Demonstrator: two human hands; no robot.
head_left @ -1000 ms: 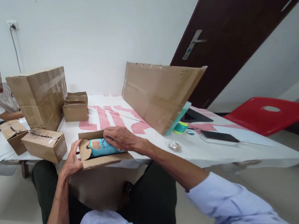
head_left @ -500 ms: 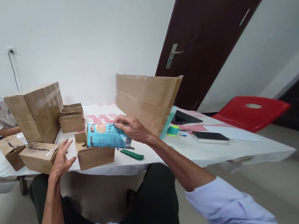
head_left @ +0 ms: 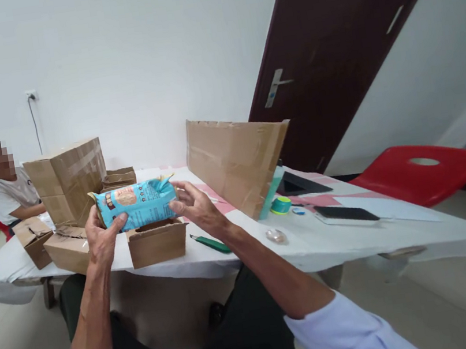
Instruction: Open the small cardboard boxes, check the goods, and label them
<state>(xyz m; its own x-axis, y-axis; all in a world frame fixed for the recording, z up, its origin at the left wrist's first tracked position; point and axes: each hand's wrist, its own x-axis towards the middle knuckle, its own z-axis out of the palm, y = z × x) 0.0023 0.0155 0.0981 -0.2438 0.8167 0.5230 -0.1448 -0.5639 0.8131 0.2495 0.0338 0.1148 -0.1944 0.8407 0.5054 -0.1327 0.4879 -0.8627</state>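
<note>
left hand [head_left: 102, 236] grips packet [head_left: 143, 204] at nine o'clock end — thumb across front; right hand [head_left: 196, 204] pinches three o'clock end. packet held up roughly level — open box [head_left: 158, 247] just below at six o'clock, knife [head_left: 212, 244] at four, roll [head_left: 281, 206] at three, stacked boxes [head_left: 68, 181] at ten.

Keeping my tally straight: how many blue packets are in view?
1: the packet, held up between the left hand and right hand, over the near box. Any inside the stacked boxes would be hidden.
</note>
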